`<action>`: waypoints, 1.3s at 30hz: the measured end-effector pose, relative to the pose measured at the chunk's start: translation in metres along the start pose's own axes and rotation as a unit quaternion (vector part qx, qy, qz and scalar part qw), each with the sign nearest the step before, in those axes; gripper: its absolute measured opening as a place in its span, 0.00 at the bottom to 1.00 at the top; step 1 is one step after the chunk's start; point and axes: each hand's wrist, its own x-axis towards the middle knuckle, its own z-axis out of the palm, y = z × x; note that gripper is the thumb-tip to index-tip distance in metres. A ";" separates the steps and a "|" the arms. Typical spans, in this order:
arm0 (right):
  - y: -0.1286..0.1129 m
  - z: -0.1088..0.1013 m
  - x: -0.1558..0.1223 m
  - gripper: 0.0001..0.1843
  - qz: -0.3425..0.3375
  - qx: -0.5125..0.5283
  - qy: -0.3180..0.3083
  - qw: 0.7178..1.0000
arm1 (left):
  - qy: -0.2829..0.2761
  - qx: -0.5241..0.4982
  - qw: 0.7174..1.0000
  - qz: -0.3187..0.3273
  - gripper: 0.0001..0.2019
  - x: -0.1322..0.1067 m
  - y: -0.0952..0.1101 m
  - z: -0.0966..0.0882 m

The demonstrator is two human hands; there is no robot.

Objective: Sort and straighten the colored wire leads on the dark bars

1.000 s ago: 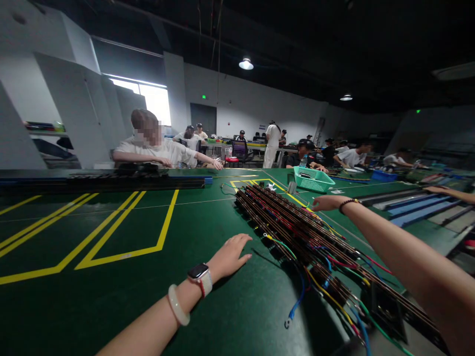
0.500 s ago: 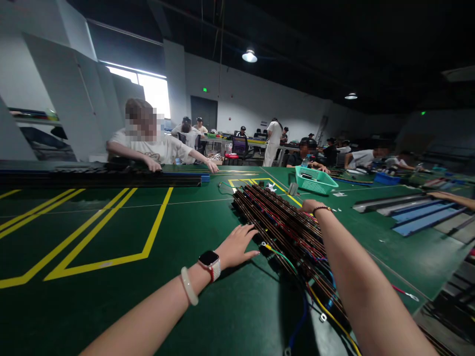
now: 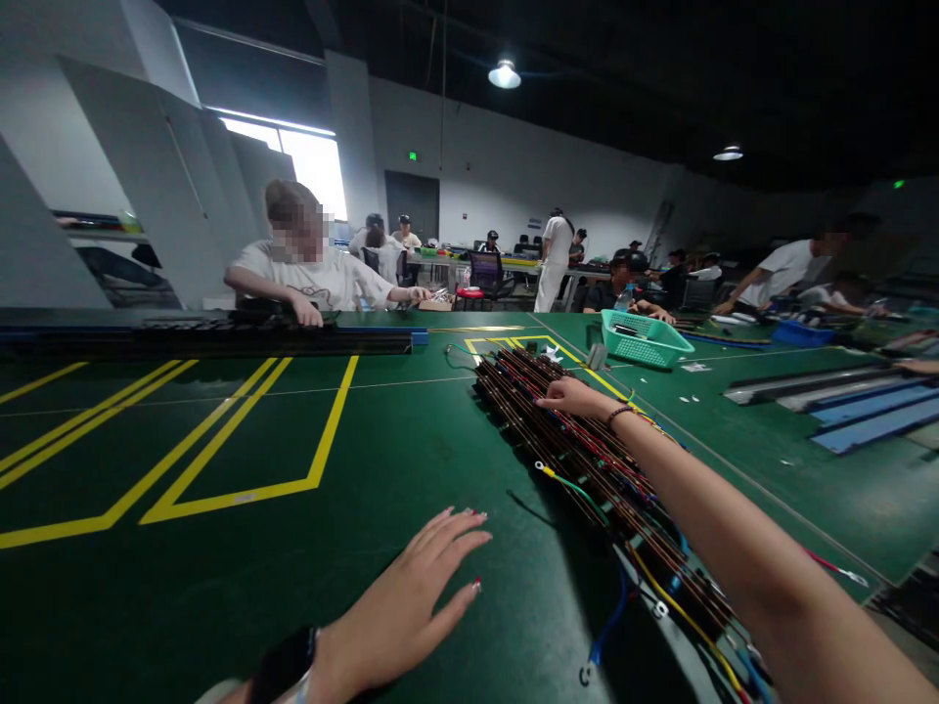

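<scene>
A long bundle of dark rods with coloured wires (image 3: pixel 579 440) lies slanting across the green table (image 3: pixel 220 587). My right hand (image 3: pixel 576 396) reaches over it, fingers stretched out and resting on top of the rods near their far end. A dark bracelet circles that wrist. My left hand (image 3: pixel 411 596) lies flat on the green surface left of the bundle, fingers spread, holding nothing. Loose blue, green and yellow wire ends (image 3: pixel 608 626) trail from the near end of the bundle.
A teal basket (image 3: pixel 642 340) stands beyond the bundle. Long dark rails (image 3: pixel 205 337) lie along the far left edge, where a person in a white shirt (image 3: pixel 308 274) works. Blue and grey strips (image 3: pixel 843 401) lie at right. Yellow lines (image 3: pixel 242 469) mark the table. Other people sit farther back.
My right hand has moved left, from beside the bundle's far side onto its top. My left hand has drawn back toward me, away from the bundle's edge.
</scene>
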 end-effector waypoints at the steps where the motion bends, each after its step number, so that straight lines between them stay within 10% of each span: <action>1: -0.013 0.004 0.004 0.26 -0.011 -0.009 -0.012 1.000 | -0.005 0.011 1.000 0.000 0.22 -0.011 0.001 -0.002; 8: -0.028 0.011 0.018 0.24 0.105 -0.061 -0.010 0.993 | 0.022 0.109 0.993 0.039 0.20 -0.054 0.001 -0.011; 20: -0.012 0.031 0.012 0.23 0.221 -0.071 -0.001 0.973 | 0.032 0.151 0.974 0.168 0.17 -0.059 0.004 -0.005; 39: -0.021 0.056 0.040 0.20 0.312 0.001 0.066 0.948 | 0.101 0.165 0.963 0.186 0.09 -0.058 -0.015 0.020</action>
